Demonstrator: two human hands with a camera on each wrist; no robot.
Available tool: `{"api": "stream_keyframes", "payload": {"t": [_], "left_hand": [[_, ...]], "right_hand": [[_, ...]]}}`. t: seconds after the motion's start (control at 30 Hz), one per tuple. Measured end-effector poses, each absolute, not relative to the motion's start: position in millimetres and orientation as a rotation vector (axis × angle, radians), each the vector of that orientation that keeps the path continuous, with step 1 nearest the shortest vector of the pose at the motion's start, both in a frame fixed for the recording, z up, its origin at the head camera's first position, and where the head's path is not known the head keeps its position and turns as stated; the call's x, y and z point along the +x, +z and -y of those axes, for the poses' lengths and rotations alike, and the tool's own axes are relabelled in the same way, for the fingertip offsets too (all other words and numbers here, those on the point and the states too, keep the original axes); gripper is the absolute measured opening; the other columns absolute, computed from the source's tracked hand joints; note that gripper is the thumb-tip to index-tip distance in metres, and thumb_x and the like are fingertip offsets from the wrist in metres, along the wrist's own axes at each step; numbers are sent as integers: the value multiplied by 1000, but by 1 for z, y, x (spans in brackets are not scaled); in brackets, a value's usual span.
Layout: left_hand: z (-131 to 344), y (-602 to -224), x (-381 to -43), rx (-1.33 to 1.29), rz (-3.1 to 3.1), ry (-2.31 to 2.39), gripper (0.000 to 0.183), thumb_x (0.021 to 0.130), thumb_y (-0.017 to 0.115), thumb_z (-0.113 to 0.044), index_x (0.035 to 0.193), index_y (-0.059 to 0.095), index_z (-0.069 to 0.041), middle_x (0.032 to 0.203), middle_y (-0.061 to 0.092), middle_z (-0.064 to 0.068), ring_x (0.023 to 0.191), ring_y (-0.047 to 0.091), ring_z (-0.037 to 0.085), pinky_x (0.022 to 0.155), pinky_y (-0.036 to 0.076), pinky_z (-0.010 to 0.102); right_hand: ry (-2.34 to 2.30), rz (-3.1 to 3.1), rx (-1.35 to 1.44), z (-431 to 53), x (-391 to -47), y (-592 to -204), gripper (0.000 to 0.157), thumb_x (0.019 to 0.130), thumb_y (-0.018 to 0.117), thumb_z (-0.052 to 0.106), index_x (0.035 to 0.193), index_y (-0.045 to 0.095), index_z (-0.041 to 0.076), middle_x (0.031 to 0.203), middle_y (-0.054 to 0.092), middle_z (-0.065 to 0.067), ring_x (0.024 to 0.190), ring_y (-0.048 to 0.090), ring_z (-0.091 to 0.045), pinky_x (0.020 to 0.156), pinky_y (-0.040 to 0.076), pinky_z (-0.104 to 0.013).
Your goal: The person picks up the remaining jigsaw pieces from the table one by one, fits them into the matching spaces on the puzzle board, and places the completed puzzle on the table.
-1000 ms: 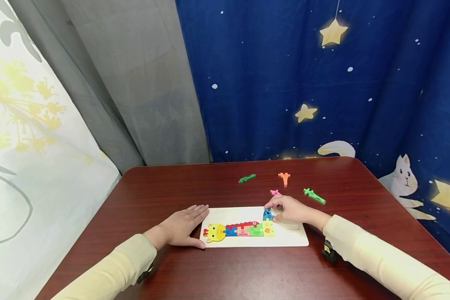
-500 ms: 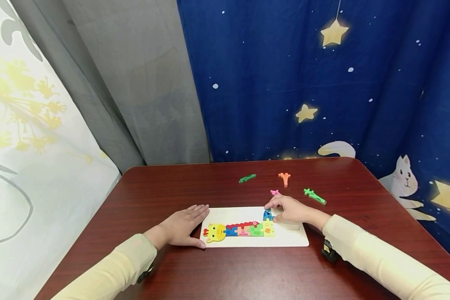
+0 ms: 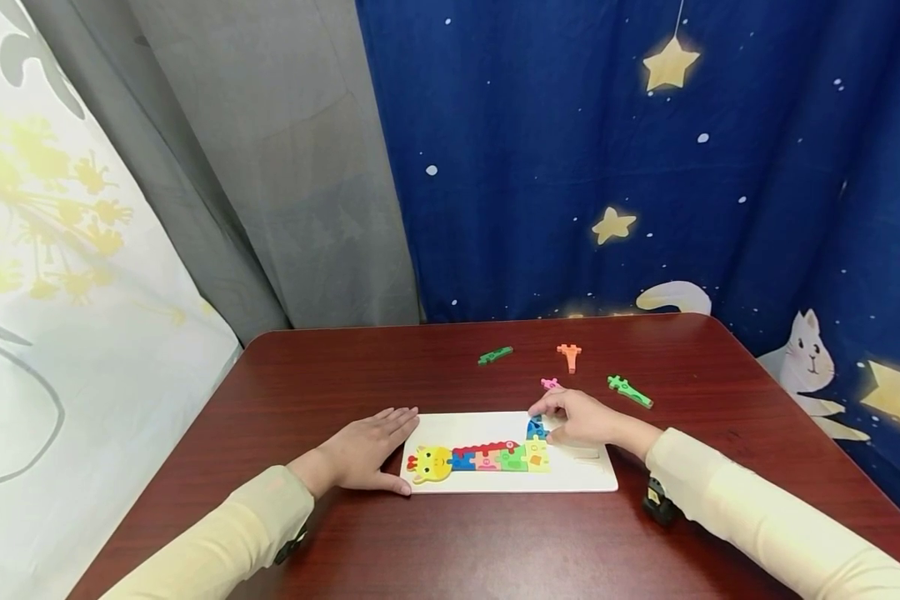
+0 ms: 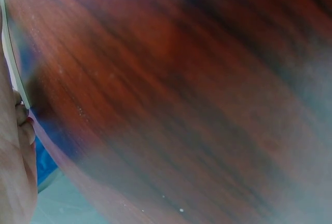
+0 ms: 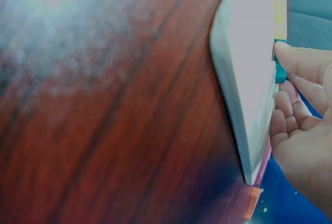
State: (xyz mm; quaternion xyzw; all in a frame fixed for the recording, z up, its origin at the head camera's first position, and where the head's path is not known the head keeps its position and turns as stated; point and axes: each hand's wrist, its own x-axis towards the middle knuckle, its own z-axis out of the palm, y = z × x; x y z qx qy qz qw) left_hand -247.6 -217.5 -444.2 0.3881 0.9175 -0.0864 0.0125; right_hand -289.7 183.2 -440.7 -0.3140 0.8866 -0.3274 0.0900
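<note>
A white puzzle board (image 3: 468, 423) lies on the table with a row of joined colored pieces ending at a yellow giraffe head (image 3: 430, 465) on its left. My right hand (image 3: 581, 418) pinches a blue puzzle piece (image 3: 536, 427) between thumb and fingers, over the board just above the light yellow piece (image 3: 537, 456). In the right wrist view the thumb (image 5: 298, 60) presses at the blue-green edge of that piece (image 5: 280, 72). Flat across the board's left end, my left hand (image 3: 367, 452) rests with its fingers straight.
Beyond the board lie loose pieces: a dark green one (image 3: 495, 356), an orange one (image 3: 569, 357), a light green one (image 3: 630, 391) and a pink one (image 3: 551, 384) partly behind the right hand. Curtains hang behind the brown table (image 3: 330, 375).
</note>
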Motion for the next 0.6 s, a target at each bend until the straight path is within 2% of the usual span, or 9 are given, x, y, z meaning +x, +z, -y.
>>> {"api": "stream_keyframes", "payload": {"t": [0.6], "left_hand": [[216,-441,-247,1201,-2852,-267,112,78,28,-88,155,23,-6,160,21,9,145,19,22,117,17,36]], "right_hand": [[-1073,-2595,-862,-187,-290,-436,39,79,81,11,116,70,10,106,65,3,94,55,-20,86,49,-37]]}}
